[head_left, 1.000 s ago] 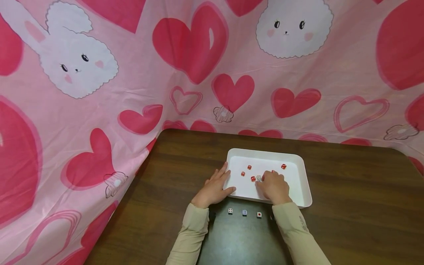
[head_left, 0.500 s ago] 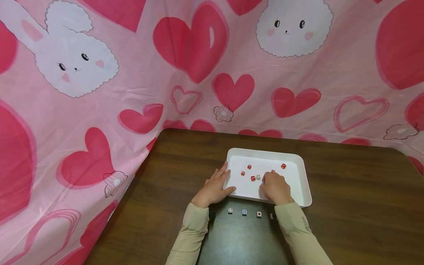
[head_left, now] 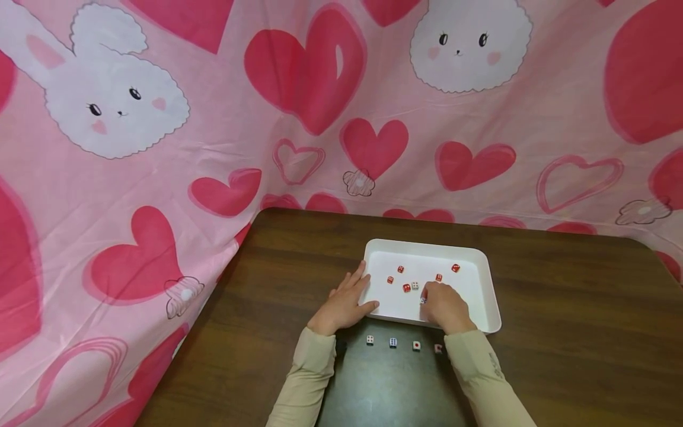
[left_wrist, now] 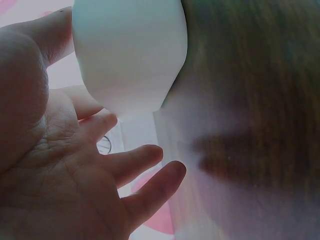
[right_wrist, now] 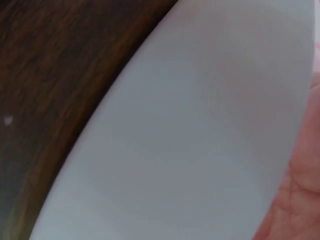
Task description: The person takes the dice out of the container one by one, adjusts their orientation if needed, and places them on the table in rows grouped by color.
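My left hand (head_left: 342, 303) rests at the near left corner of a white tray (head_left: 487, 284), fingers spread along its left side and thumb at the front rim. In the left wrist view the fingers (left_wrist: 145, 167) of this hand extend loosely below the tray's wall. My right hand (head_left: 447, 306) is inside the tray, pinching a white die (head_left: 423, 300) with blue pips at its fingertips. Left of that hand lie a white die (head_left: 415, 286) and a red die (head_left: 407, 288) side by side. The right wrist view shows mostly the tray's outer wall (right_wrist: 165, 130), which hides the fingertips.
More red dice lie in the tray, including a red die (head_left: 456, 268) at the back right. Before the tray, a row holds a white die (head_left: 370, 340), a blue-pipped die (head_left: 393, 343), a red-pipped die (head_left: 417, 346) and a partly shadowed die (head_left: 438, 349). A heart-patterned cloth (head_left: 315, 77) surrounds the wooden table (head_left: 576, 308).
The right hand has shifted slightly right and towards the body, away from the white die beside the red one, and a blue-pipped die now shows at its fingertips. The left hand has stayed put.
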The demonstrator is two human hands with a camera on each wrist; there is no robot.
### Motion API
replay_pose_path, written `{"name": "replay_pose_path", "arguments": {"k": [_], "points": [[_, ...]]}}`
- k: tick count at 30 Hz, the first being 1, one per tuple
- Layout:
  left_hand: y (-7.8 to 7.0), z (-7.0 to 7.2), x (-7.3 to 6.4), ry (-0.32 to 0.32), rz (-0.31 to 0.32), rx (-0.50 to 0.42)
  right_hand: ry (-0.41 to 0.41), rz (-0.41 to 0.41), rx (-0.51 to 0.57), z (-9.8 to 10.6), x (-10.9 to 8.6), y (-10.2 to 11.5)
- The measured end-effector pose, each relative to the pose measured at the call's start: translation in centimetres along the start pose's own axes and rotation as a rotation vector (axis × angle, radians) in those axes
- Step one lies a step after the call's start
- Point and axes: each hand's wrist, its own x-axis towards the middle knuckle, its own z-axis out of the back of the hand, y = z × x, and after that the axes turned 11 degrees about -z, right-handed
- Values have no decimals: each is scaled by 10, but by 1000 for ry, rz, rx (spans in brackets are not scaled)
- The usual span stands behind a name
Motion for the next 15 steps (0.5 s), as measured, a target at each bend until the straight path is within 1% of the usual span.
{"name": "replay_pose_path", "arguments": {"k": [15], "points": [[-1, -2, 3, -9, 6, -3, -7, 32, 54, 3, -2, -6]]}}
